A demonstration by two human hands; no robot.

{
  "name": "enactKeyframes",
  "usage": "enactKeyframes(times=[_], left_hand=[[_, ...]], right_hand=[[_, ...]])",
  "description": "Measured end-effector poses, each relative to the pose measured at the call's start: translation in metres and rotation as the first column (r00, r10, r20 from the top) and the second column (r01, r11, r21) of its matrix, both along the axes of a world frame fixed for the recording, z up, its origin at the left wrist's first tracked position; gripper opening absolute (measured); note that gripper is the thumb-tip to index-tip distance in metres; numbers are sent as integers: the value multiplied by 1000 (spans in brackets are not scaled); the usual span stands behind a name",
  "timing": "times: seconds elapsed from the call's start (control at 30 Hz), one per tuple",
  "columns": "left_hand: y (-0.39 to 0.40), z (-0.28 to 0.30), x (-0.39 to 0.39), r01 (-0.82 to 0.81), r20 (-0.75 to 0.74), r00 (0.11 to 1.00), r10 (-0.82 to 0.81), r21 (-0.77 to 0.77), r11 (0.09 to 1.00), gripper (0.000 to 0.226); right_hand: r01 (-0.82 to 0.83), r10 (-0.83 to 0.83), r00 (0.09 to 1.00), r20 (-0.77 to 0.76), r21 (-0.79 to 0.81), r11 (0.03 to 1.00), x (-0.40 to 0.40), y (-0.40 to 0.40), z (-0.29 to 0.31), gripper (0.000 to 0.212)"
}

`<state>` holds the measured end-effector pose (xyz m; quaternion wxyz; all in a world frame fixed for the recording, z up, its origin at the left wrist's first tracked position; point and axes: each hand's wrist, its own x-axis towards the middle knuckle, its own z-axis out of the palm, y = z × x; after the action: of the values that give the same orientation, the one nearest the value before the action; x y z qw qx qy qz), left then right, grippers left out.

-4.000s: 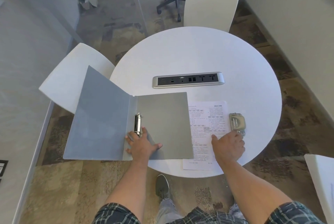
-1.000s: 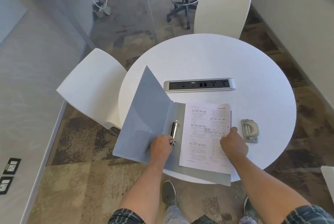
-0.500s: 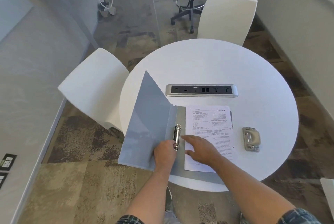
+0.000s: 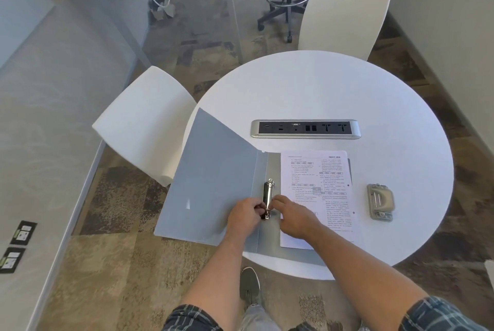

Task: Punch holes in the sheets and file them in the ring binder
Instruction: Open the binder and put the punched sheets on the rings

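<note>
A grey ring binder [image 4: 213, 183] lies open at the near left of the round white table [image 4: 347, 95], its left cover hanging past the table edge. The metal ring mechanism [image 4: 268, 193] sits on the spine. Printed sheets [image 4: 323, 178] with two punched holes on their right edge lie on the binder's right cover. My left hand [image 4: 244, 217] and my right hand [image 4: 292, 217] meet at the lower end of the ring mechanism, fingers pinching it from both sides. A grey metal hole punch [image 4: 380, 202] rests to the right of the sheets.
A silver power socket strip [image 4: 305, 129] is set in the table's middle. White chairs stand at the left [image 4: 144, 125] and at the back [image 4: 344, 15]. A black stool [image 4: 286, 2] stands behind a glass partition. My shoe [image 4: 250, 286] shows under the table edge.
The binder has been pulled under the sheets. My right hand left the sheets and moved left to the ring mechanism, where it now meets my left hand.
</note>
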<state>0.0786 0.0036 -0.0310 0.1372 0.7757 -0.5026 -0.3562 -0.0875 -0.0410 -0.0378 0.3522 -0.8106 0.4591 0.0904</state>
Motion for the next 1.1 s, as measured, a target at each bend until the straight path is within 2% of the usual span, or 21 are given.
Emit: enactKeyframes(times=[0.13,0.3,0.43,0.53,0.73,0.93,1.1], left_hand=[[0,-1,1,9,-62,998,-8,9,1000,11],[3,-4,1,34,-68,997,-35,-17,999,13],[5,-4,1,63,-46,997,-65,-33,997,11],[5,-4,0,10,-68,998,-13,-37,999,9],[9,-8,-1,-24,-72,997,19,-70,997,25],[16,-16,-6,-16,-2,1000,16,-186,982,21],[13,-18,0,-65,-92,994,51,-149,987,14]], right_hand=[[30,-31,998,47,21,999,-4,7,-8,64],[99,-114,991,76,178,979,-4,5,-6,83],[97,-119,989,85,224,970,2,2,-6,74],[101,-126,988,94,235,967,2,1,-8,67],[114,-159,978,136,290,950,-2,0,-12,69],[116,-182,966,186,319,941,-11,-2,-12,90],[85,-153,973,173,347,934,-14,-8,-8,97]])
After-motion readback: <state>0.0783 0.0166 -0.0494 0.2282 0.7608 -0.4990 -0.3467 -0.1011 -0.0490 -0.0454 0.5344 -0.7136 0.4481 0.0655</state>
